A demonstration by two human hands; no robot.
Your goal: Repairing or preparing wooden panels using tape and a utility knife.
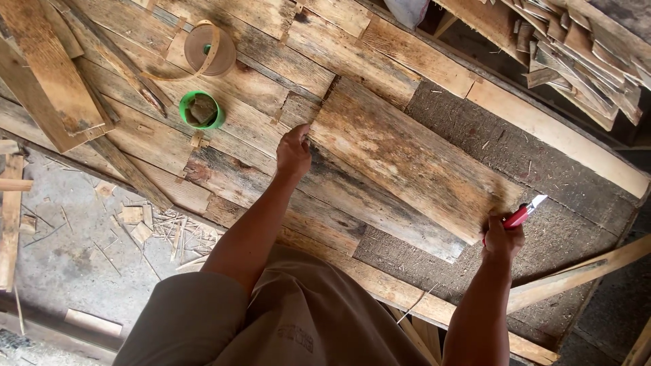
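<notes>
The left hand presses its curled fingers on the near end of a weathered board lying on the plank table. The right hand grips a red knife at the board's other end. A green cup stands nearby.

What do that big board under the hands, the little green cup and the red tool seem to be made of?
The board looks like rough, weathered, unfinished wood: grey-brown stains, visible grain. The green cup seems to be smooth plastic, given its bright even colour. The red tool in the right hand likely has a plastic handle and a pale, probably metal blade.
</notes>
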